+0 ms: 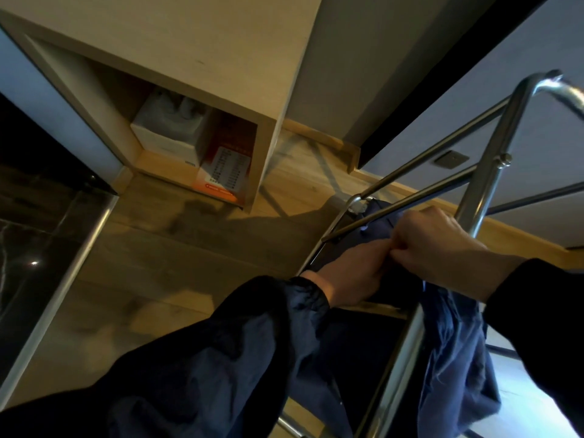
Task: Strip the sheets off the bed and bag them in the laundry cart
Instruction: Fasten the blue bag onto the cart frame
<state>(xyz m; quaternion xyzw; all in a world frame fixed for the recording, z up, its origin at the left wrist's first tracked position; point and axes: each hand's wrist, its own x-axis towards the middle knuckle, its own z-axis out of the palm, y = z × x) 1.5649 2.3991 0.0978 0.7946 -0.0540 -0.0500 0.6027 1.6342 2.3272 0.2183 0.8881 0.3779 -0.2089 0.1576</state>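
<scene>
— Where are our hands?
— Left hand [350,273] and right hand [437,240] meet, both pinching the blue bag [452,358] hung on the cart [483,191] frame.
— What's inside it?
— We cannot see. The cubby [264,147] holds 2 boxes: a white box [167,134], an orange box [224,172].

Cart frame [486,188]: left hand [350,273] and right hand [433,245] touch at its near rail, left beside right. Bag [452,358] hangs on the frame below them. Cubby [262,162] well left, at floor level; boxes [167,134] inside.

Wood floor [189,263] meets a pale cabinet [189,42] (boxes [170,134] in its open niche).
</scene>
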